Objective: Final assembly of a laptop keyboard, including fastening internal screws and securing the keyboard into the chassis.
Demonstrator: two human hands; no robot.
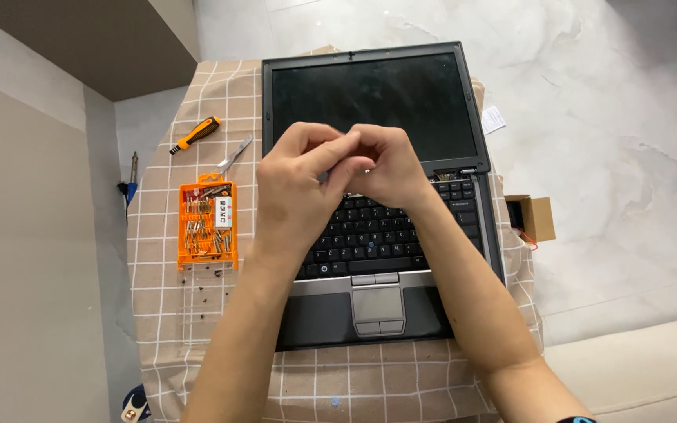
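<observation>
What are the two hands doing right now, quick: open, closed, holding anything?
Left hand: fingers curled, pinched against the right hand above the laptop keyboard; anything held is hidden.
Right hand: fingers curled, meeting the left; cannot tell if it holds anything.

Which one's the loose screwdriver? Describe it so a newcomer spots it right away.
Start at the open laptop on the checked cloth and look left of its screen. Beyond the orange bit case, toward the far left corner of the cloth, lies the screwdriver. Its orange-and-black handle sets it apart from the bare metal tweezers beside it.
</observation>
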